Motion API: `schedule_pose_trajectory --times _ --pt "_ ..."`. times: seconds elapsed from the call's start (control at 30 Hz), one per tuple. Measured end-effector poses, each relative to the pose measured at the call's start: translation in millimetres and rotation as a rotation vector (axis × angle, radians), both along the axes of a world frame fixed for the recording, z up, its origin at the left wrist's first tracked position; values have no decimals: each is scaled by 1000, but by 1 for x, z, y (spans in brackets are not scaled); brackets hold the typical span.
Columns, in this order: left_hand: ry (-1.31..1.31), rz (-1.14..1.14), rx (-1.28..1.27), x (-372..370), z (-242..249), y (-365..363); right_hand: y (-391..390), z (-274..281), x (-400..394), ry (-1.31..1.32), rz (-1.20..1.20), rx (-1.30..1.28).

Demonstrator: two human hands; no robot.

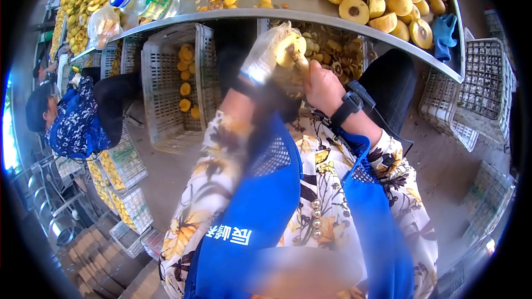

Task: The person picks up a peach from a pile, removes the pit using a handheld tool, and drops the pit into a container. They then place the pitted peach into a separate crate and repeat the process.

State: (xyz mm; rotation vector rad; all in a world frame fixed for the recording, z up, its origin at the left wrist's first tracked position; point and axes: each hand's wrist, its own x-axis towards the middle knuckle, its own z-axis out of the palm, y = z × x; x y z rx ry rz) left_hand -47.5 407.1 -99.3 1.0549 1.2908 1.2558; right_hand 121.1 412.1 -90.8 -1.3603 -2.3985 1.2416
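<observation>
My left hand (263,54), in a pale, thin glove, is closed around a halved yellow peach (288,49) with its cut face toward me. My right hand (323,85) is bare and wrapped round the handle of a small pitting tool (301,63). The tool's tip meets the cut face of the peach; its exact shape is hidden there. Both hands are in front of the metal table's near edge (221,14). Below them, a crate of peach pieces (332,58) sits between my knees.
Halved peaches (382,0) are heaped on the table's right. A blue-capped bottle (147,0) and a plastic bag (104,26) lie at left, a blue glove (444,36) at right. Plastic crates (169,77) stand around. Another person (77,116) sits at far left.
</observation>
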Motion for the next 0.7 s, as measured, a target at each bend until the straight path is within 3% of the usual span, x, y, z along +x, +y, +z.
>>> schedule_pose_trajectory --times 0.07,0.1,0.17,0.2,0.3,0.33,0.43,0.57,0.6,0.7 --pt "-266 -30 -208 -2 10 2 0 8 2 109 55 50" --pt "-158 17 -166 -1 19 3 1 12 1 165 83 80" --pt "58 108 -75 2 39 -1 2 4 -4 322 -35 -261" --pt "-305 172 -121 13 47 -1 3 1 -8 401 -91 -434" --pt "68 464 -23 37 24 -10 -6 24 -18 444 -225 -717" --pt "166 573 150 42 18 -11 -8 28 -17 415 -258 -863" --pt "-309 579 8 38 12 -8 -12 35 -20 393 -323 -973" --pt "-633 475 -204 30 16 -7 -16 30 -17 428 -377 -1117" --pt "-676 452 -175 33 16 -5 -17 32 -17 423 -409 -1137" --pt "-318 453 -168 38 8 -3 -17 29 -17 416 -445 -1186"
